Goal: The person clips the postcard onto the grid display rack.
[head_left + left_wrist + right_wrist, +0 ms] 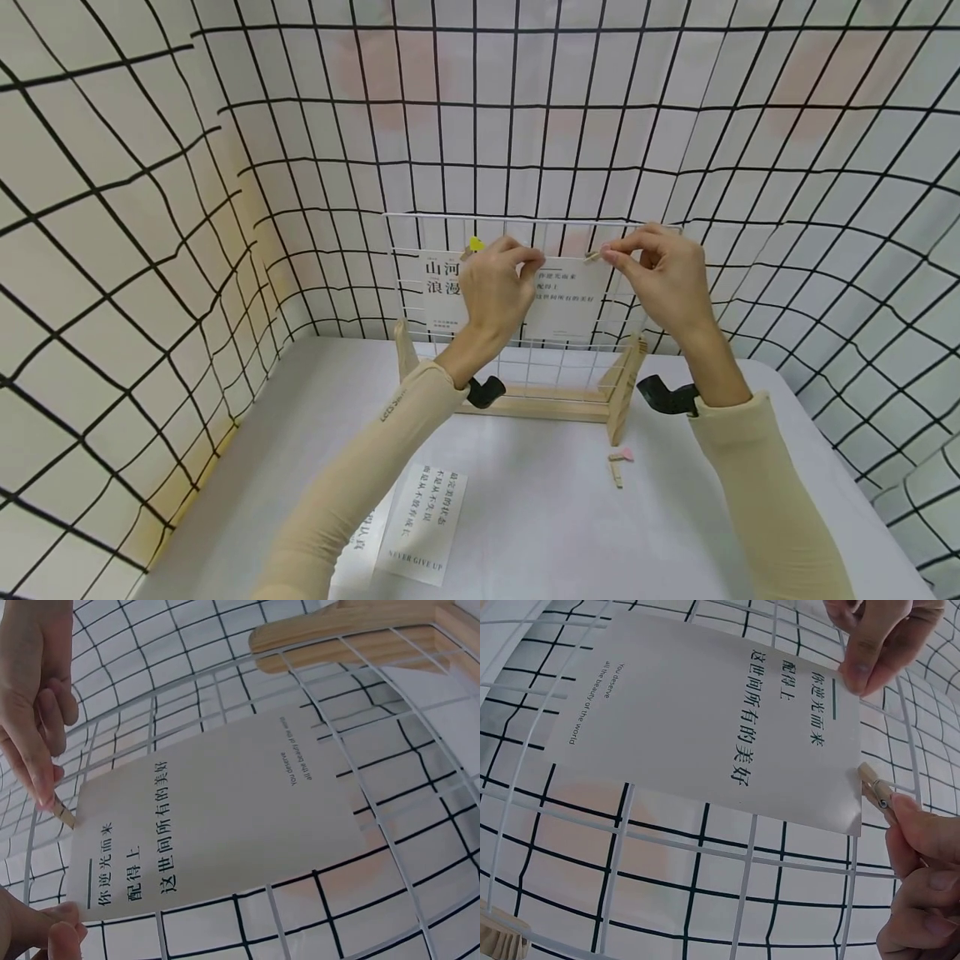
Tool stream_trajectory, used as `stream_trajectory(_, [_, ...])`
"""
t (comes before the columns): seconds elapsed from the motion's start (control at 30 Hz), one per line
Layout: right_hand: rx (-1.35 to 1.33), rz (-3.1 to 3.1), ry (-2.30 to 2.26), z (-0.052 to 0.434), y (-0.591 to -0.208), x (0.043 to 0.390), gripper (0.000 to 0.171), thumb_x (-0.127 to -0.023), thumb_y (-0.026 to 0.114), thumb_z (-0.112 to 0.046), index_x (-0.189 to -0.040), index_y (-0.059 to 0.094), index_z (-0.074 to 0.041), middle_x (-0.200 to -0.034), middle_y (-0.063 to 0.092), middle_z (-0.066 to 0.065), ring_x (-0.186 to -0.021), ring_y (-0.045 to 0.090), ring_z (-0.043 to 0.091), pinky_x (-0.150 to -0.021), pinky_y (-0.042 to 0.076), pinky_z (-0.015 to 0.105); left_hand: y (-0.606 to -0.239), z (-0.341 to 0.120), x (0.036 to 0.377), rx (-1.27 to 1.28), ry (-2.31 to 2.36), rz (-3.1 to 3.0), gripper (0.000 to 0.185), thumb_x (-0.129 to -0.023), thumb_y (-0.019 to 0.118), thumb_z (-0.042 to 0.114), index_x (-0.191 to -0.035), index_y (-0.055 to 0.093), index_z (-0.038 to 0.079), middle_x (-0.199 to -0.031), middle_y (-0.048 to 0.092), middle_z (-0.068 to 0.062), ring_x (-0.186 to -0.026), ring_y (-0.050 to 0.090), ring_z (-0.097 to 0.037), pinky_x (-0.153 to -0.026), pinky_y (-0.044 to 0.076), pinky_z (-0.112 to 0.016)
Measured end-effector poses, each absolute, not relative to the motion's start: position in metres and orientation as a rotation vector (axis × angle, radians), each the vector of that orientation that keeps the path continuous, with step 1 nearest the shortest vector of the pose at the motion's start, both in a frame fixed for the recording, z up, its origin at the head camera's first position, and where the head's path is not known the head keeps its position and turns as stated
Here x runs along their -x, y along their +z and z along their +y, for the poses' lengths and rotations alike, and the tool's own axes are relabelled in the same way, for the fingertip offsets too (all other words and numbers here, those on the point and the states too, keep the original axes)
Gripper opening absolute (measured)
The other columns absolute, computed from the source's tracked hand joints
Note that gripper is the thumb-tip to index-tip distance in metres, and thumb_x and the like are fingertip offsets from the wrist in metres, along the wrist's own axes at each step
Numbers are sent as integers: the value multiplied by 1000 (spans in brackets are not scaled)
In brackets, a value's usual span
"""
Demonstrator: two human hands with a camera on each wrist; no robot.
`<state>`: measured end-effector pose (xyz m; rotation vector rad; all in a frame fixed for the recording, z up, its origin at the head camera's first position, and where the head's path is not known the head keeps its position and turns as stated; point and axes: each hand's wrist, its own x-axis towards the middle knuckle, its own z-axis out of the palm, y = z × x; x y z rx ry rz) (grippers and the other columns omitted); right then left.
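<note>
My left hand (pixel 498 283) pinches the top left corner of a white printed card (pixel 566 304), which lies against a white wire grid (pixel 555 367). My right hand (pixel 663 275) holds a small wooden clothespin (pixel 877 787) between thumb and fingers. Its tip is at the card's top edge, seen up close in the right wrist view. From the left wrist, the same card (pixel 217 810) shows dark lettering, with the clothespin (pixel 65 814) at its edge. A second printed card (pixel 444 310) hangs to the left, partly behind my left hand, near a clothespin with a yellow piece (pixel 476 244).
The grid stands in a wooden base (pixel 540 407) on a white table. Nearer lie a printed card (pixel 423 525), another partly under my left sleeve, and small clothespins (pixel 617 473), one with a pink piece (pixel 624 455). Black wire mesh (pixel 517 107) surrounds the table's back and sides.
</note>
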<state>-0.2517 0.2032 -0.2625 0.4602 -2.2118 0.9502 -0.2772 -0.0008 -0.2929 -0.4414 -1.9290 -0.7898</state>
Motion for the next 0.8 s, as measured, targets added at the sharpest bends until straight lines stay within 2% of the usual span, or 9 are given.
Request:
stream_trajectory(0.17, [-454, -2211, 926, 201, -262, 253, 12, -94, 77, -12, -99, 81, -1, -93, 73, 11, -54, 33, 9, -49, 24, 21, -292, 0, 277, 432, -762, -1923, 4, -82, 86, 10, -81, 84, 14, -77, 76, 1, -64, 68, -15, -55, 42, -27])
stream_trajectory(0.37, [-422, -2241, 918, 200, -260, 252, 14, -95, 76, -12, -100, 81, -1, -95, 73, 11, -55, 35, 10, -48, 24, 20, -291, 1, 277, 450, -736, -1921, 4, -85, 83, 9, -82, 83, 12, -77, 74, 0, -62, 67, -15, -51, 41, -24])
stream_trajectory(0.8, [-400, -2282, 910, 200, -257, 253, 16, -96, 75, -16, -101, 81, -1, -100, 77, 13, -55, 37, 12, -46, 24, 20, -291, 4, 277, 459, -684, -1905, 7, -87, 80, 5, -82, 82, 10, -79, 74, -1, -62, 68, -16, -49, 45, -24])
